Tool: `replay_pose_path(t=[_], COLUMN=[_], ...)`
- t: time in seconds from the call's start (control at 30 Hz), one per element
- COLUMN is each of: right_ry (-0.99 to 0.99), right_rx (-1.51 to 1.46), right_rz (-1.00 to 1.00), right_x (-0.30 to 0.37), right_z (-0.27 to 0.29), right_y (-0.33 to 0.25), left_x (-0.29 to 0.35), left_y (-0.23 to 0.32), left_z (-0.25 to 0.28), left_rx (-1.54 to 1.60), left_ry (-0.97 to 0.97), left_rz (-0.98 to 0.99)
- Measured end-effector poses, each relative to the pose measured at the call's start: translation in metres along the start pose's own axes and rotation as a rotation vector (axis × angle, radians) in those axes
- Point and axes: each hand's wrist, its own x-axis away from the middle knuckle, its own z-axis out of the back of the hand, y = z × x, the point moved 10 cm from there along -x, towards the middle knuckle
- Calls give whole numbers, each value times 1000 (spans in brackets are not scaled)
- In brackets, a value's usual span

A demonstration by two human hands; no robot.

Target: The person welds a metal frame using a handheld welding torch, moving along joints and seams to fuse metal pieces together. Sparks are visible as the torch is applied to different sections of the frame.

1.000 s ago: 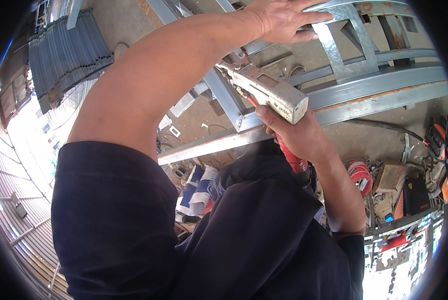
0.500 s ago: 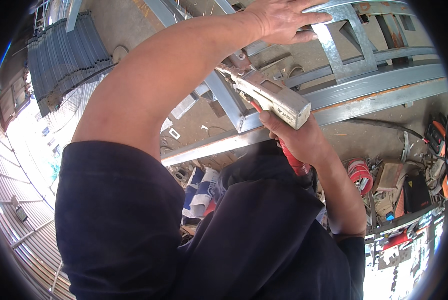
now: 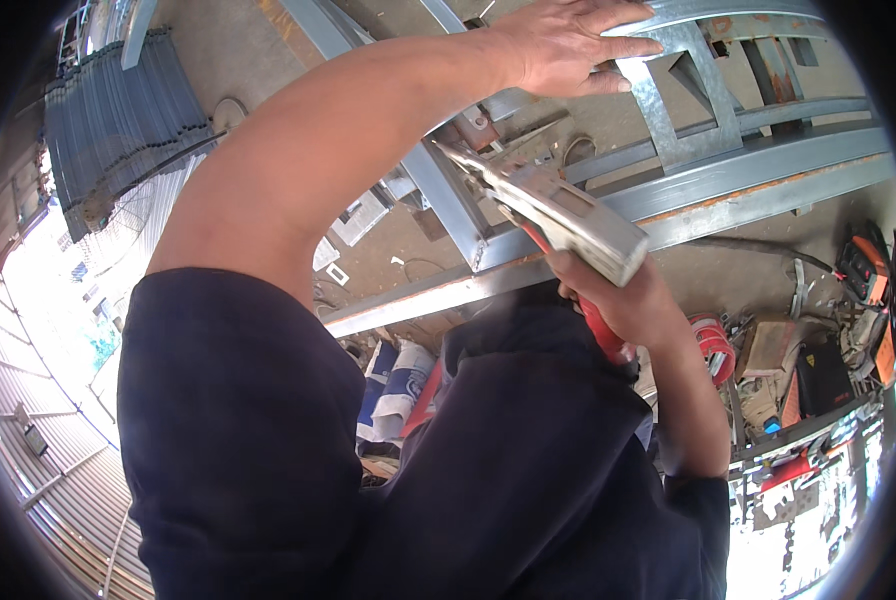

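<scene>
My left hand [image 3: 573, 50] reaches across the top of the view. Its fingers are spread, and their tips lie against a galvanised steel plate piece [image 3: 658, 95] of the welded frame. Closer to my body, my right hand [image 3: 623, 300] is wrapped round the red handle of a handheld tool [image 3: 578, 220] with a long, silver, box-shaped body. The tool slants up and left, its narrow end near the mitred corner of the steel tube frame [image 3: 768, 170]. My fingers partly hide its handle, and its exact kind is not clear.
Corrugated grey sheets [image 3: 118, 130] lie stacked at the far left. A red bucket [image 3: 713, 345], a wooden block [image 3: 768, 345] and an orange-and-black machine [image 3: 863, 270] stand at the right. Blue-and-white bags [image 3: 403, 385] sit below the frame's near edge. Metal offcuts [image 3: 358, 215] litter the floor.
My right hand and the tool have shifted slightly right and toward my body. Faint sparks near the top edge are no longer visible. My left hand stays on the frame.
</scene>
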Motion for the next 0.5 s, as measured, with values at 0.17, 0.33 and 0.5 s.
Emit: replay_pose_path(t=[0.17,0.33,0.5], right_ry=[104,219,364], right_rx=[-34,210,302], right_rz=[111,162,303], right_x=[36,87,152], right_z=[34,85,125], right_y=[-3,-32,-107], left_x=[-14,-19,73], left_y=[-4,-27,-64], left_z=[21,88,151], left_rx=[242,272,744], left_ry=[-14,208,642], left_rz=[-15,159,667])
